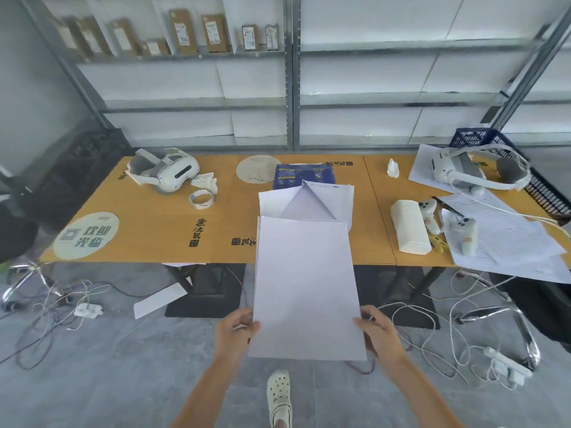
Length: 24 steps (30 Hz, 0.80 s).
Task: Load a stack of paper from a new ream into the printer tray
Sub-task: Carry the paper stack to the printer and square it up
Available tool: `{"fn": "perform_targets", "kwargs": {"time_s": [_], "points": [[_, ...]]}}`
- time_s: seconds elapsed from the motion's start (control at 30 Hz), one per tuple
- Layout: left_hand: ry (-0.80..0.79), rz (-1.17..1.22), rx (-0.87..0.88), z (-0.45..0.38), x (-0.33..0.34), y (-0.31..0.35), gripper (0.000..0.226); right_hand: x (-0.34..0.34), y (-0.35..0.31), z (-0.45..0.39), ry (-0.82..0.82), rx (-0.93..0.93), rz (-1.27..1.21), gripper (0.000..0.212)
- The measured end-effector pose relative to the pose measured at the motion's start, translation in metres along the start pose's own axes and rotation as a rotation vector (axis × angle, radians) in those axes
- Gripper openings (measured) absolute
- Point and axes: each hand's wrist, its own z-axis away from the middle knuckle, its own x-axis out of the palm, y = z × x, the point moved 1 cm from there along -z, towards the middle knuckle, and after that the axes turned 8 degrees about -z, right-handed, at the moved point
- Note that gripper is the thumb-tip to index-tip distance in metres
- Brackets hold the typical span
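Note:
A stack of white paper (pixel 304 282) is held out flat in front of me, above the floor and the table's near edge. My left hand (pixel 235 330) grips its near left edge and my right hand (pixel 378 332) grips its near right edge. Behind the stack, the opened ream (pixel 304 176) lies on the orange table (pixel 173 230); its blue wrapper shows at the back and its white flap is unfolded over the remaining sheets (pixel 309 202). No printer or tray is in view.
Two white headsets (pixel 165 171) (pixel 463 171), a tape roll (pixel 200 200), a tissue pack (pixel 409 230), controllers (pixel 463 233) and printed sheets (pixel 509 239) lie on the table. Cables (pixel 432 329) and a loose sheet (pixel 159 299) litter the floor. Metal shelving (pixel 290 72) stands behind.

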Motion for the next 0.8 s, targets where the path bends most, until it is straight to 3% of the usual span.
{"fn": "perform_targets", "kwargs": {"time_s": [0.1,0.23,0.33,0.47,0.67,0.8], "points": [[0.048,0.083,0.039,0.019,-0.026,0.003,0.024,0.021,-0.022,0.005,-0.167,0.009,-0.042,0.019],[0.078,0.143,0.092,0.041,-0.069,0.007,0.032,0.068,-0.054,0.002,-0.385,-0.059,-0.052,0.05],[0.111,0.161,0.108,0.05,-0.106,0.003,0.036,0.111,-0.07,-0.002,-0.473,-0.133,-0.022,0.041],[0.126,0.222,0.09,0.065,-0.168,-0.009,0.019,0.188,-0.073,0.001,-0.551,-0.152,0.044,0.036],[0.132,0.393,0.029,0.07,-0.29,-0.044,0.031,0.332,-0.061,0.033,-0.785,-0.104,0.081,0.035],[0.243,0.462,0.09,0.069,-0.383,-0.051,0.032,0.441,-0.036,0.068,-0.923,-0.081,0.13,0.034]]}}
